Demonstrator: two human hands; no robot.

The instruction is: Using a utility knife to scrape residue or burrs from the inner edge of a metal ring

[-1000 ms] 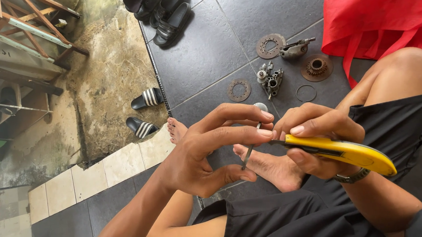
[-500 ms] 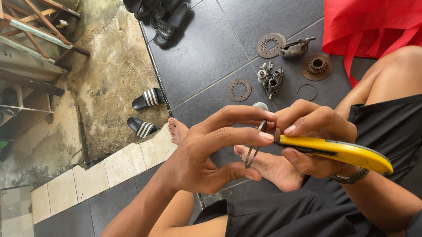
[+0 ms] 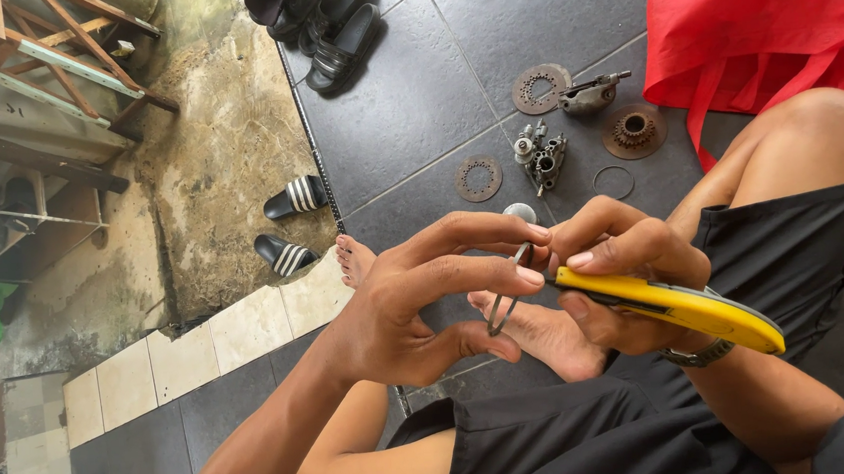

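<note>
Your yellow-handled pliers lie with their long axis running from lower right to upper left — the handle ends out over your right thigh, the nose aimed at your left hand. The handles are bright yellow with a dark seam between them; the metal tip is mostly hidden behind your fingers. At that tip sits a thin metal wire ring, grey and bent into a narrow loop that hangs down and slightly left, over your bare foot.

Your right hand is clenched around the pliers, fingers wrapped over the top handle, thumb along the near side. Your left hand grasps the ring — index and middle fingers stretched across its upper part, thumb curled beneath its lower end, the other fingers loosely bent.

You sit on dark floor tiles. Ahead of your hands lie rusty toothed discs, a small sprocket and a grey metal assembly, with a red cloth bag beside your knee and striped sandals off to the left.
</note>
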